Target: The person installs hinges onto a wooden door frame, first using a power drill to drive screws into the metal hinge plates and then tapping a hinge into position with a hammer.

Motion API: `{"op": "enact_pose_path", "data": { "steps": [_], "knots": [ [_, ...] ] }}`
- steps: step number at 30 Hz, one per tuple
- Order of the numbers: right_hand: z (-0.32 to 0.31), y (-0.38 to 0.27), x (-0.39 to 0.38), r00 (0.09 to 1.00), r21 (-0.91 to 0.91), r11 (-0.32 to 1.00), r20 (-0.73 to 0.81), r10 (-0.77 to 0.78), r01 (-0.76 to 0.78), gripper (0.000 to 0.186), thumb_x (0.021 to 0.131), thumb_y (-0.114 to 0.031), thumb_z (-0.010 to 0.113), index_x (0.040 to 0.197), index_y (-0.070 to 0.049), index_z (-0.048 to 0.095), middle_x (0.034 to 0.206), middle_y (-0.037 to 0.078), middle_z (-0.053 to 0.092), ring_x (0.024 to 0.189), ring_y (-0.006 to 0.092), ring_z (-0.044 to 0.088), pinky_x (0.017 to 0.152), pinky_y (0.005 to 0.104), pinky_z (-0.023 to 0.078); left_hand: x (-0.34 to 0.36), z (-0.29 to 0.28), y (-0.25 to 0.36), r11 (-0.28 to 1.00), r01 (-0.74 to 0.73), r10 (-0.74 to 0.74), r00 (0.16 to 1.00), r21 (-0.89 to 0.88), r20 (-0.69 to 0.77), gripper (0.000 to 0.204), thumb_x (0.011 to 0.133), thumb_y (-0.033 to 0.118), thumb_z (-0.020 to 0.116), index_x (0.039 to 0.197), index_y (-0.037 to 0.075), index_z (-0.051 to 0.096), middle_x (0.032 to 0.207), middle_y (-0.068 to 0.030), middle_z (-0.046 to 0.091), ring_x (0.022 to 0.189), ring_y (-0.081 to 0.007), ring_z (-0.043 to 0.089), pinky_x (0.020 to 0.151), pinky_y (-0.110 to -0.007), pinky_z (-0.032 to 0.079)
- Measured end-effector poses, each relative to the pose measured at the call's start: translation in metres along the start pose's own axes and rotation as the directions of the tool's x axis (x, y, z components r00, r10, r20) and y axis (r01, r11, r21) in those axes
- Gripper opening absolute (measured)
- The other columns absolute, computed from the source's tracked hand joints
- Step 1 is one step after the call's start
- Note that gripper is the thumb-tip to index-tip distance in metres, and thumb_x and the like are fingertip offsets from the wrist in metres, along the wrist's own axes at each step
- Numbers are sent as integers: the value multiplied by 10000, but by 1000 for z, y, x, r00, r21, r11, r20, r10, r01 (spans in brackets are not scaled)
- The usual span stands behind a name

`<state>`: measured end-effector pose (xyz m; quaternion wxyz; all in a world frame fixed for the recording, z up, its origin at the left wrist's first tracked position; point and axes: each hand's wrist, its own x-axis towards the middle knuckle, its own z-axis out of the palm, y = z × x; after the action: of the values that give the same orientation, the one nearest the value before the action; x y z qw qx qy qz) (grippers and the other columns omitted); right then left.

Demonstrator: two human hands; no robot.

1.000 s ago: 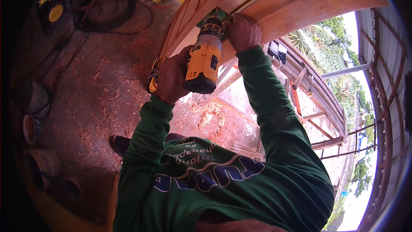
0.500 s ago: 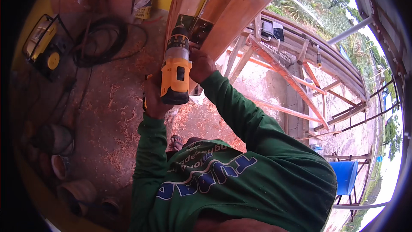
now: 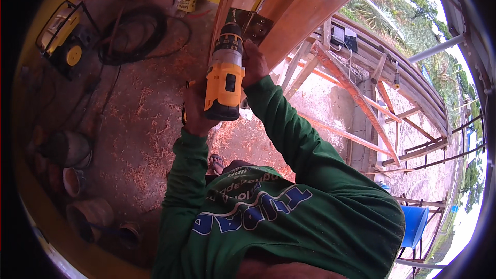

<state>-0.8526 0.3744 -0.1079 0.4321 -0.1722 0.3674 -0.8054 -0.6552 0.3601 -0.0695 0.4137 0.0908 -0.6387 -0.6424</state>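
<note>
Drill [image 3: 219, 85] sits gripped in the left hand [image 3: 196, 109], its chuck toward the dark hinge-like plate [image 3: 262, 28] on the timber [image 3: 307, 5] just beyond both hands; right hand [image 3: 254, 64] is beside the chuck, whether holding anything I cannot tell. Fastening the plate seems underway; next likely calls for steady, square pressure

An open-sided woodworking area is facing greenery [image 3: 381, 14].
Wood shavings [image 3: 161, 147] are littering the floor [image 3: 111, 124], planks [image 3: 417, 93] are resting on a wooden frame [image 3: 356, 103], and a power drill [image 3: 223, 85] is pointing toward timber [image 3: 306, 1].
</note>
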Motion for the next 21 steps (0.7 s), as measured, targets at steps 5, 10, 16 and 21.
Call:
{"op": "enact_pose_path", "data": {
  "steps": [5, 10, 16, 21],
  "knots": [
    [25, -3, -1, 977, 293, 932, 73, 202, -215, 306, 972, -260, 423, 1140, -19, 509, 1061, 136, 609, 955, 269, 599, 892, 411, 488, -6, -13, -12, 972, -124, 115, 992, 200, 56, 465, 750, 73, 721, 1165, 0, 524, 1004, -91, 639, 880, -144, 627, 783, -282, 515],
    [29, 1, 6, 971, 74, 977, 149, 187, -199, 367, 975, -351, 413, 1153, -44, 508, 976, 140, 627, 851, 268, 622, 794, 427, 525, -13, -23, -33, 986, -126, 120, 991, 109, 57, 498, 769, 49, 697, 1222, 7, 493, 1050, -84, 621, 915, -140, 612, 808, -269, 504],
    [5, 7, 27, 779, 192, 871, 560, 280, -451, 400, 986, -399, 363, 1189, -80, 494, 990, 145, 617, 898, 278, 610, 837, 406, 510, -19, -27, -41, 929, -195, 193, 980, 315, 37, 482, 772, 85, 695, 1213, 24, 512, 992, -69, 640, 877, -133, 622, 770, -271, 507],
    [10, 13, 17, 871, 218, 873, 347, 348, -436, 465, 964, -478, 367, 1167, -83, 507, 977, 152, 619, 876, 298, 622, 801, 427, 524, -22, -33, -32, 890, -210, 237, 971, 405, -16, 534, 731, 163, 733, 1210, 53, 525, 902, -87, 665, 806, -170, 654, 711, -287, 515]
  ]
}}
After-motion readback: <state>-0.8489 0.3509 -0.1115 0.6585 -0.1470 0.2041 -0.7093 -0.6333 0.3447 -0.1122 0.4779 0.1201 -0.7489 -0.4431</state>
